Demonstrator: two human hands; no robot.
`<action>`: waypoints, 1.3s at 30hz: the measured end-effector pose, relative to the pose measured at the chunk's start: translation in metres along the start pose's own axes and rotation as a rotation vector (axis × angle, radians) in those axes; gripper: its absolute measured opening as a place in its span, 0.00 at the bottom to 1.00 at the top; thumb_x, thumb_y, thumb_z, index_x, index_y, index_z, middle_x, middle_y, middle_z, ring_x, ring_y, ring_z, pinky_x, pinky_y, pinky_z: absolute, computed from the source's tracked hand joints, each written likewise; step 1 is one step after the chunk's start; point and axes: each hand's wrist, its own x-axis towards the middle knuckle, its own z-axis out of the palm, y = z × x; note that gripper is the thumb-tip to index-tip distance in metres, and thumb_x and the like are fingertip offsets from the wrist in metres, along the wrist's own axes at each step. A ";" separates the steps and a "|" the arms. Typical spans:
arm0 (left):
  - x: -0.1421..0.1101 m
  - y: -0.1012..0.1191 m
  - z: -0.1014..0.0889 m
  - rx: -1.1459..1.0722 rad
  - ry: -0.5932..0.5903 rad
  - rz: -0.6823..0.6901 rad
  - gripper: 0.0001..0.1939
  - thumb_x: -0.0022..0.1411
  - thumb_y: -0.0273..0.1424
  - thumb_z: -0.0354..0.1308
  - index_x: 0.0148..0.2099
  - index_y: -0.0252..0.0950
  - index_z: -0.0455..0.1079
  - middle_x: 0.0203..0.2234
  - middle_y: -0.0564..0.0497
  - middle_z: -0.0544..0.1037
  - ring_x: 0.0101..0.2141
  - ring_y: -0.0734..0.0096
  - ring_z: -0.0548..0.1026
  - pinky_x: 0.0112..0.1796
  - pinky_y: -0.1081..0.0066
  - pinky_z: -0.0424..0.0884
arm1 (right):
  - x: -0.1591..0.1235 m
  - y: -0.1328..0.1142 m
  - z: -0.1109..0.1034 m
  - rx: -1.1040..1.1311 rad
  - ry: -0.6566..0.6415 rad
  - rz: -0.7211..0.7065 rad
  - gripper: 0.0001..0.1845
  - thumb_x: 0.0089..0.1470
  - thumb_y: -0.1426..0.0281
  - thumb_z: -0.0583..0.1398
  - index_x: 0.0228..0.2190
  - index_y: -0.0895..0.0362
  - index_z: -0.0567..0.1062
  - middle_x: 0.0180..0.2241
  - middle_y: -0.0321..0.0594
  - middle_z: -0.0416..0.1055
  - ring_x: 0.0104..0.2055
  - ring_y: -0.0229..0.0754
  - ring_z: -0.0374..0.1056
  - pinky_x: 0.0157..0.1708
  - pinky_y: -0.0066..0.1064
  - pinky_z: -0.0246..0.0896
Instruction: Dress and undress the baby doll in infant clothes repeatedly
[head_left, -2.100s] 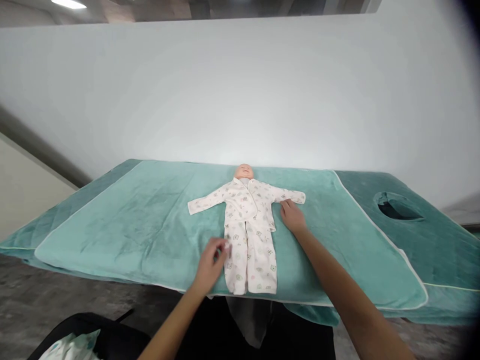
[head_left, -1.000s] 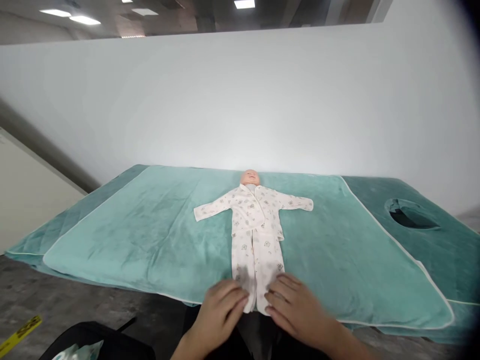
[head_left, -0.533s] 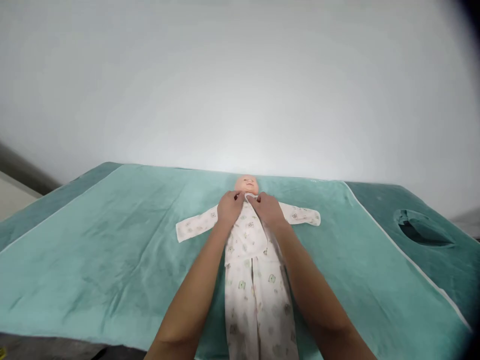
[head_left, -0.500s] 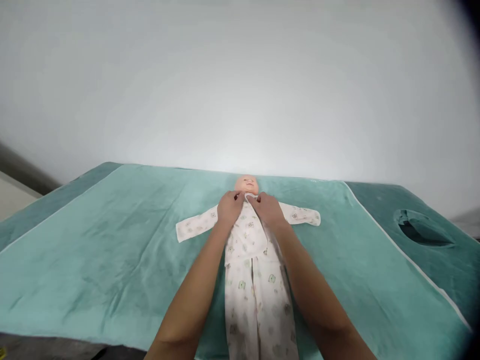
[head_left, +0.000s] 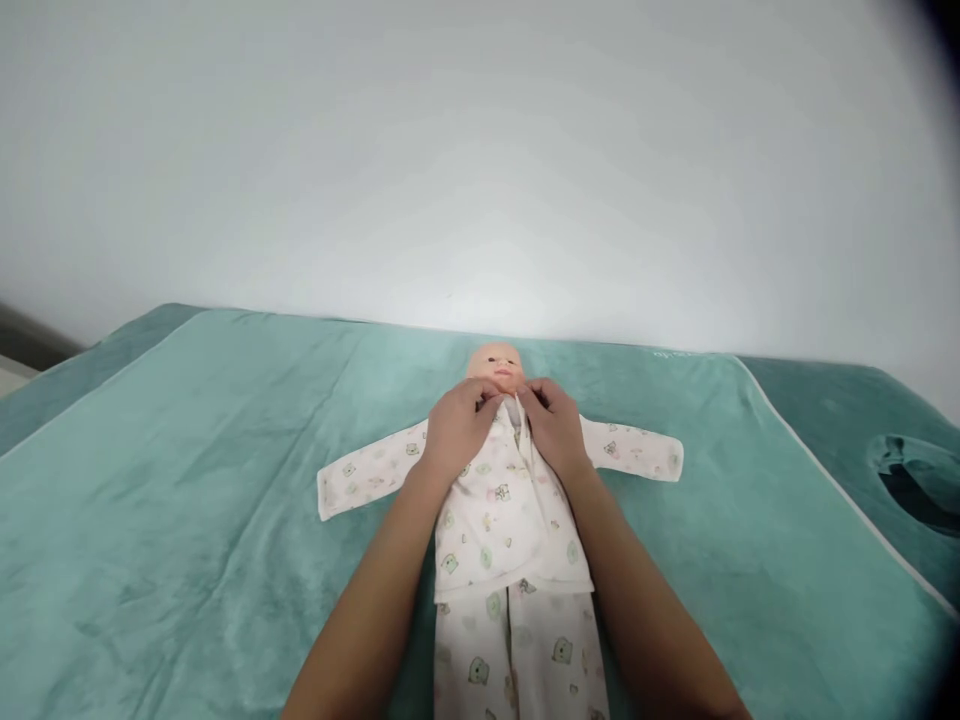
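A baby doll lies on its back, its head toward the wall. It wears a white printed baby jacket with both sleeves spread wide, and matching trousers. My left hand pinches the jacket's collar edge on the left of the neck. On the other side of the neck, my right hand pinches the opposite collar edge. A small patch of grey shows in the opening between the two edges. My hands cover the doll's shoulders, and the trouser legs run out of view at the bottom.
Beneath the doll is a light green plush blanket with pale piping, spread over a darker green bed cover. An oval hole opens in the cover at the right. A white wall rises behind the bed.
My hands went from the trouser legs up to the collar. Since half a second ago the collar edges have been drawn apart, baring grey beneath. The view has come closer to the doll.
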 end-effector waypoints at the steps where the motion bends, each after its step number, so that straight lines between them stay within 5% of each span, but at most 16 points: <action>1: -0.001 0.004 -0.001 -0.063 -0.005 -0.012 0.08 0.64 0.33 0.55 0.35 0.40 0.74 0.32 0.53 0.78 0.31 0.69 0.72 0.34 0.70 0.65 | -0.001 -0.002 0.001 0.032 0.032 -0.014 0.15 0.59 0.57 0.57 0.30 0.55 0.74 0.28 0.35 0.71 0.31 0.39 0.64 0.33 0.30 0.58; 6: -0.004 0.016 0.003 -0.338 0.043 -0.151 0.09 0.62 0.37 0.58 0.34 0.39 0.75 0.29 0.53 0.76 0.30 0.71 0.70 0.34 0.71 0.64 | -0.003 -0.004 0.002 0.124 0.013 0.016 0.14 0.56 0.57 0.61 0.31 0.55 0.76 0.29 0.36 0.74 0.32 0.40 0.66 0.35 0.31 0.61; 16: 0.001 0.002 0.003 -0.764 -0.067 -0.327 0.11 0.53 0.38 0.68 0.34 0.35 0.78 0.23 0.53 0.71 0.26 0.76 0.67 0.29 0.74 0.62 | 0.002 0.013 0.006 0.282 -0.049 0.063 0.12 0.52 0.58 0.64 0.30 0.55 0.79 0.28 0.35 0.74 0.32 0.39 0.66 0.34 0.31 0.61; 28: 0.001 0.002 0.010 -0.502 -0.011 -0.220 0.11 0.60 0.39 0.61 0.31 0.37 0.73 0.24 0.54 0.71 0.27 0.74 0.66 0.31 0.73 0.62 | 0.002 0.014 0.003 0.298 -0.049 0.090 0.12 0.52 0.59 0.65 0.31 0.55 0.79 0.30 0.35 0.74 0.33 0.38 0.66 0.36 0.31 0.63; 39: 0.002 0.000 0.012 -0.590 -0.014 -0.207 0.10 0.58 0.38 0.64 0.33 0.36 0.77 0.26 0.52 0.74 0.27 0.74 0.68 0.30 0.73 0.64 | 0.003 0.017 0.000 0.253 -0.099 0.039 0.12 0.55 0.59 0.62 0.32 0.54 0.78 0.31 0.35 0.74 0.33 0.39 0.67 0.36 0.32 0.63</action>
